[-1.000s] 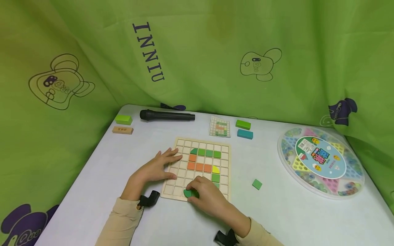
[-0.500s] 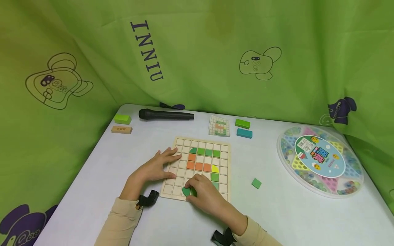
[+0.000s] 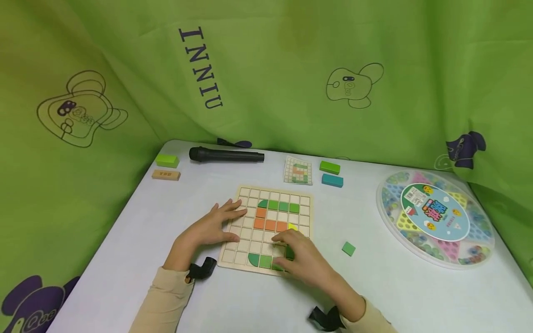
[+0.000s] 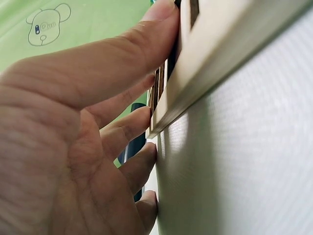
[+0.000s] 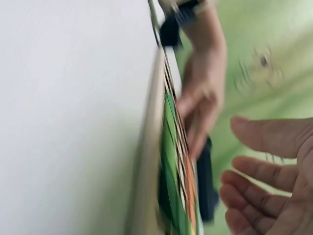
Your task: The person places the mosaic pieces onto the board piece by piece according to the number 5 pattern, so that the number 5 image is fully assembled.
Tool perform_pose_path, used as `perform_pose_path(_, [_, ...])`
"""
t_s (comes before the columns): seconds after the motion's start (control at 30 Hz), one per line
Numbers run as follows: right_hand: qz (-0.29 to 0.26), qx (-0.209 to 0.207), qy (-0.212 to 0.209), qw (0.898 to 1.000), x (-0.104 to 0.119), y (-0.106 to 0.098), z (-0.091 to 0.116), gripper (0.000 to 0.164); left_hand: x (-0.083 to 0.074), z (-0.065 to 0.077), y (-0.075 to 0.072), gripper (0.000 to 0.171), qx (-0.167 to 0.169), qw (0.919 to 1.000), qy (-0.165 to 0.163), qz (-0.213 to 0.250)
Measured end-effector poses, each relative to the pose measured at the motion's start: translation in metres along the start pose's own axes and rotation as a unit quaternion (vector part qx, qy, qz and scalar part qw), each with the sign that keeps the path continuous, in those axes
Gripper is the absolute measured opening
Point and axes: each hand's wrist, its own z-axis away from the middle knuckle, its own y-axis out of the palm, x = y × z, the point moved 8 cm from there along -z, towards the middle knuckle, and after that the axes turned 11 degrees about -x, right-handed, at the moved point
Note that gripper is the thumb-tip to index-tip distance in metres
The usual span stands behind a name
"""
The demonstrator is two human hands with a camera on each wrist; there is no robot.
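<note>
A wooden grid board [image 3: 244, 245] lies on the white table, bearing orange tiles [image 3: 270, 225], a row of green tiles [image 3: 283, 206] and a yellow tile [image 3: 293, 227]. My left hand [image 3: 210, 227] rests on its left edge, fingers spread and thumb over the rim. Over the lower right part hovers my right hand [image 3: 306, 261], thumb and fingers apart, hiding some tiles. In the right wrist view nothing sits between those fingers [image 5: 254, 191]. A green quarter-round tile [image 3: 253, 260] and a green square tile [image 3: 265, 262] lie in the bottom row.
A loose green tile [image 3: 348, 249] lies right of the board. Behind it are a pattern card [image 3: 298, 171], a black microphone [image 3: 226, 156], and green [image 3: 330, 167], blue [image 3: 332, 180] and wooden blocks [image 3: 166, 175]. A round marble game box [image 3: 435, 217] stands at right.
My right hand has let go of the green tile in the bottom row and moved right, with its fingers parted. The bottom-row tiles now show. My left hand has stayed put.
</note>
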Motion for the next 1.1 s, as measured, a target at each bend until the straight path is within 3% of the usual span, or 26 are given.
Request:
perform_pose_path(0.13, [0.017, -0.056, -0.003, 0.998, -0.03, -0.041, 0.013, 0.045, -0.001, -0.003, -0.001, 0.076, 0.003, 1.0, 0.0, -0.009])
perform_pose_path(0.23, [0.044, -0.077, 0.022, 0.996, -0.058, -0.067, 0.027, 0.047, -0.001, -0.004, -0.002, 0.077, 0.004, 0.9999, 0.001, -0.011])
perform_pose_path(0.47, [0.079, -0.062, 0.128, 0.987, -0.114, -0.104, 0.058, 0.053, -0.001, -0.006, -0.002, 0.077, 0.004, 1.0, 0.004, -0.005])
perform_pose_path(0.57, [0.101, -0.058, 0.138, 0.984, -0.124, -0.109, 0.062, 0.049, 0.0, -0.005, -0.001, 0.077, 0.001, 1.0, 0.002, -0.003])
perform_pose_path(0.73, [0.121, -0.064, 0.128, 0.982, -0.128, -0.107, 0.062, 0.03, 0.0, -0.005, 0.0, 0.076, -0.001, 1.0, 0.001, 0.004])
perform_pose_path(0.87, [0.121, -0.07, 0.126, 0.982, -0.121, -0.103, 0.06, 0.026, 0.0, -0.006, 0.002, 0.076, 0.002, 1.0, 0.0, 0.005])
perform_pose_path(1.1, [0.058, -0.091, 0.051, 0.993, -0.075, -0.072, 0.036, 0.029, 0.0, -0.002, 0.001, 0.076, 0.002, 1.0, -0.004, -0.001])
